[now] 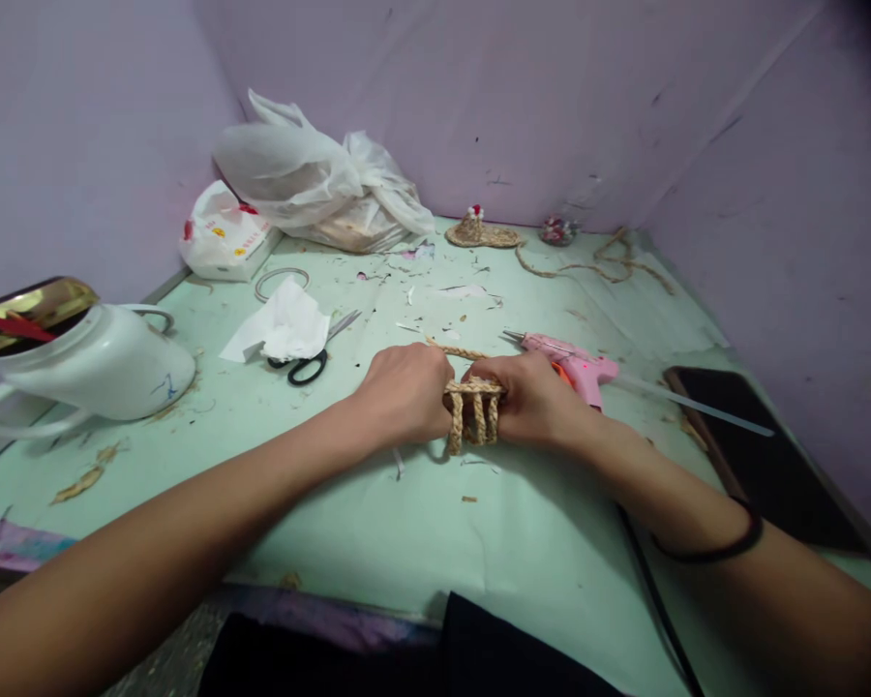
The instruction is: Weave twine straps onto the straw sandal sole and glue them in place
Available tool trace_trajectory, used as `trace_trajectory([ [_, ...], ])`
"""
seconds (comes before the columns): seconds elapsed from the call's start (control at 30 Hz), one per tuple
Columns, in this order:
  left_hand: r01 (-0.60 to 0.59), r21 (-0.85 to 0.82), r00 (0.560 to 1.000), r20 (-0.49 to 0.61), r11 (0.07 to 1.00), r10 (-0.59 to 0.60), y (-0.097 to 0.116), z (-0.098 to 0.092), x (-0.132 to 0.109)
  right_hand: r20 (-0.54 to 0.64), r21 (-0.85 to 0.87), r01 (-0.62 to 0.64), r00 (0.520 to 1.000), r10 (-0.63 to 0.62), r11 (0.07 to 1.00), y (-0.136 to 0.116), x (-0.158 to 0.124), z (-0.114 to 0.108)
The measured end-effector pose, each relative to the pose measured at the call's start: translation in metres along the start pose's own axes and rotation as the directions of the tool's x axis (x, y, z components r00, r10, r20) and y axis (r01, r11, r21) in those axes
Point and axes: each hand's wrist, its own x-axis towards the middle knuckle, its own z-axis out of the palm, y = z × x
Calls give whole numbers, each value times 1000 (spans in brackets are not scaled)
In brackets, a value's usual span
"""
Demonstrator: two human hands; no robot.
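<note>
A small piece of braided straw cord (477,389), with several short braided strands hanging from a flat strip, is held between both hands above the pale green table (537,542). My left hand (410,387) grips its left side with curled fingers. At its right side, my right hand (526,395) is closed on the same piece. A length of braid (454,350) extends behind the hands. Just beyond my right hand lies a pink glue gun (566,360) with a clear glue stick (697,405) in its rear.
Black-handled scissors (309,368) and crumpled tissue (286,324) lie left of centre. A white jug (108,363) stands far left. Behind are a plastic bag (319,184), a box (228,242) and a woven slipper-shaped piece (479,233). A dark phone (762,455) lies right.
</note>
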Motion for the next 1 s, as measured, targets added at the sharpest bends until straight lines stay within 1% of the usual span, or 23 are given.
trace_trajectory([
  [0.17,-2,32,1000,-5,999,2,1,0,1,-5,-1,34,999,-34,999,0,0,-1],
  [0.27,-12,39,1000,-7,999,12,1,0,1,-10,10,28,1000,-28,1000,0,0,-1],
  [0.53,30,43,997,71,999,-33,2,-3,3,-9,28,32,999,-32,999,4,1,1],
  [0.73,7,68,1000,29,998,-9,2,0,1,-9,63,41,999,-41,997,7,-1,3],
  [0.83,14,13,1000,26,1000,-14,2,2,1,-9,76,38,999,-37,996,6,-1,2],
  [0.9,33,-33,999,42,999,-31,-1,2,3,-1,93,8,1000,-8,996,6,0,1],
  [1.0,34,-87,995,96,996,-25,-9,-2,11,4,117,-75,997,75,990,9,1,-1],
])
